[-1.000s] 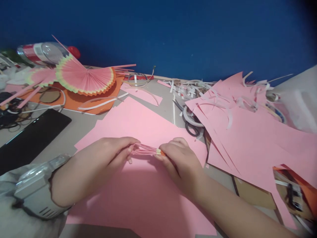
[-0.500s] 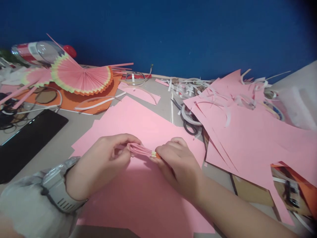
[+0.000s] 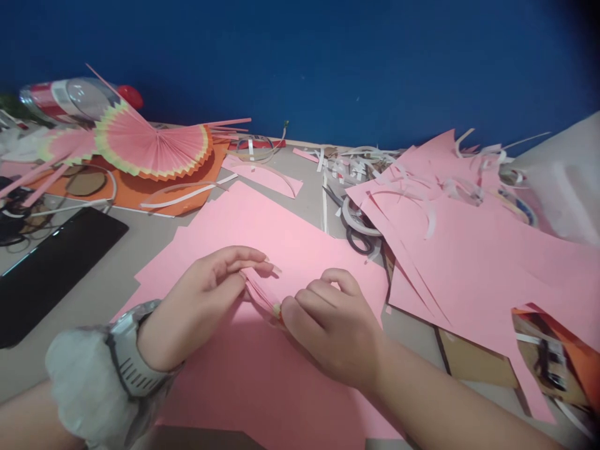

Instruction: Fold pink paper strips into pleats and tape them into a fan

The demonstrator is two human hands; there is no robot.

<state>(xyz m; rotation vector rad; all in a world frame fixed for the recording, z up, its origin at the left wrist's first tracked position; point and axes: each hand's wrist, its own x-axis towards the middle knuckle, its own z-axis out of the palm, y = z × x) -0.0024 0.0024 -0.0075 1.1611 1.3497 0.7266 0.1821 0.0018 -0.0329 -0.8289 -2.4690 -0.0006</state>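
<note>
Head view takes in a deep blue wall [image 3: 328, 62] behind a grey table [image 3: 122, 250] littered with paper. On the right lies a heap of cut pink sheets [image 3: 478, 250] with curled white offcuts on top. A large pink sheet [image 3: 281, 231] is spread at the middle of the table under both hands. At the far left an orange sheet [image 3: 213, 162] carries an opened pink paper fan [image 3: 154, 144] edged in yellow and orange. A flat black slab [image 3: 56, 256] lies nearer, and a clear bottle [image 3: 70, 100] lies on its side by the wall. The left hand [image 3: 206, 294], with a grey wristwatch [image 3: 129, 356] on its wrist, pinches one end of a pleated strip [image 3: 260, 294] between thumb and fingers, the forefinger stretched out. The right hand [image 3: 332, 325] is curled shut around the strip's other end, where a yellow tip shows. The strip slants just above the pink sheet, between the two hands. Scissors [image 3: 359, 240] and a tape roll [image 3: 356, 219] lie beyond the right hand, at the heap's edge.
</note>
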